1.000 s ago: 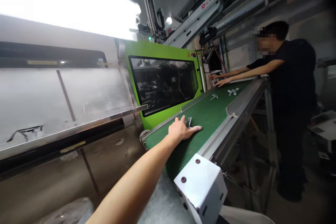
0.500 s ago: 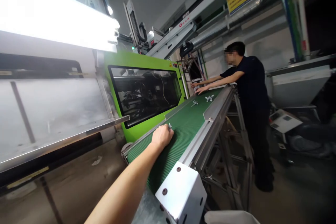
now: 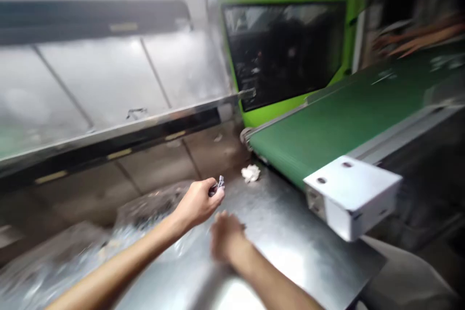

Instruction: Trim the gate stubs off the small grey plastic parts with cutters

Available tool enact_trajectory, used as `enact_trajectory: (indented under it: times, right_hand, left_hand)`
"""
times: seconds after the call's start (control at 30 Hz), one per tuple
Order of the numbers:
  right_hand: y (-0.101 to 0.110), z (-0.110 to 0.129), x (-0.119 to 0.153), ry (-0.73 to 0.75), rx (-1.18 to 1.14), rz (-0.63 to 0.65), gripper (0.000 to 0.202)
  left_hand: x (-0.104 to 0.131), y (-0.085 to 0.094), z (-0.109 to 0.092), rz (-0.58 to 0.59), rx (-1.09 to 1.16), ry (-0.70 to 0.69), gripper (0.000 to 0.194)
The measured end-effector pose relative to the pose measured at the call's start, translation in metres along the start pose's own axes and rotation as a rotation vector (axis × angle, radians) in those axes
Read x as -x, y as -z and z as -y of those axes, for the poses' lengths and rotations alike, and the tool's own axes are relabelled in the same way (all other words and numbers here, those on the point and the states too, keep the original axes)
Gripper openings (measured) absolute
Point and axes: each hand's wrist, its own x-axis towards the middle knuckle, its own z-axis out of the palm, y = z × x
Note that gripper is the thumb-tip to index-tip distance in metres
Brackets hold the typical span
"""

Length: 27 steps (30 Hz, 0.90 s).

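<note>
My left hand [image 3: 198, 201] is closed around a small grey plastic part [image 3: 218, 185], held above a shiny metal table [image 3: 290, 242]. My right hand [image 3: 225, 237] comes in from below, blurred, just under and to the right of the left hand; whether it holds anything I cannot tell. The green conveyor belt [image 3: 345, 121] ends just right of the hands, with a white end cover [image 3: 350, 193] at its near corner. More small parts [image 3: 385, 76] lie far up the belt, blurred.
A crumpled white scrap [image 3: 250, 173] lies on the table near the belt's end. A green machine with a dark window [image 3: 283, 48] stands behind. A clear plastic bag [image 3: 145, 208] sits at the table's left. Another person's arms [image 3: 417, 38] reach over the belt at far right.
My left hand has come off the belt with the small part and moved down over the metal table. My right hand has entered the view. The camera has tilted downward.
</note>
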Motion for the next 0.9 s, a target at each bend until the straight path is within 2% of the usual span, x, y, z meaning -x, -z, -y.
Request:
enact_trajectory:
  times: [0.07, 0.13, 0.23, 0.27, 0.37, 0.5, 0.6, 0.73, 0.9]
  right_hand:
    - [-0.008, -0.001, 0.0, -0.105, 0.015, 0.072, 0.038]
    - [-0.009, -0.015, -0.003, -0.204, 0.037, 0.094, 0.038]
    - [-0.006, -0.036, -0.005, -0.298, 0.061, 0.099, 0.039]
    - [-0.006, -0.04, -0.005, -0.309, 0.059, 0.102, 0.039]
    - [-0.006, -0.043, -0.004, -0.299, 0.032, 0.111, 0.038]
    - [-0.008, -0.042, -0.003, -0.224, -0.034, 0.116, 0.035]
    - [-0.007, -0.042, -0.001, -0.139, -0.082, 0.094, 0.039]
    - [-0.004, -0.04, 0.003, -0.048, -0.118, 0.061, 0.044]
    - [-0.006, -0.036, 0.005, -0.021, -0.155, 0.038, 0.02]
  left_hand:
    - [0.029, -0.018, 0.028, 0.007, 0.003, 0.116, 0.032]
    - [0.045, -0.043, 0.046, 0.019, 0.011, 0.18, 0.029]
    - [0.057, -0.077, 0.061, 0.051, 0.052, 0.18, 0.023]
    - [0.06, -0.083, 0.063, 0.069, 0.076, 0.168, 0.029]
    - [0.07, -0.083, 0.07, 0.115, 0.183, 0.132, 0.052]
    - [0.09, -0.059, 0.085, 0.159, 0.352, 0.153, 0.066]
    - [0.115, -0.051, 0.1, 0.142, 0.45, 0.188, 0.058]
    - [0.142, -0.067, 0.113, 0.062, 0.536, 0.226, 0.048]
    - [0.148, -0.092, 0.117, -0.052, 0.607, 0.227, 0.033]
